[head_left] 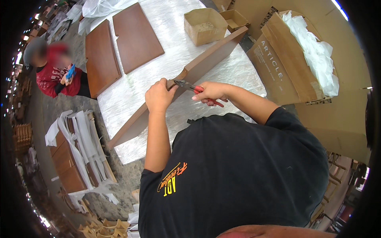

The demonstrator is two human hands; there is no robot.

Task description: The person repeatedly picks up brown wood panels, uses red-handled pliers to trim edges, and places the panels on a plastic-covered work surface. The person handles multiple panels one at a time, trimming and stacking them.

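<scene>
A long brown wooden panel [212, 51] stands on its edge across the wrapped table, with a notch near its middle. My left hand [158, 95] is closed over the panel's upper edge, just left of the notch. In my right hand [212, 92] are pliers with red handles [198, 89]. Their metal jaws reach the panel's edge beside my left thumb. Whatever the jaws grip, if anything, is too small to make out.
Two flat brown panels [137, 37] lie at the table's far left. An open small cardboard box [204, 27] stands beyond the upright panel. At right is a large carton [278, 67] with white wrapping. A person [59, 75] stands at left, near wrapped panels [75, 158].
</scene>
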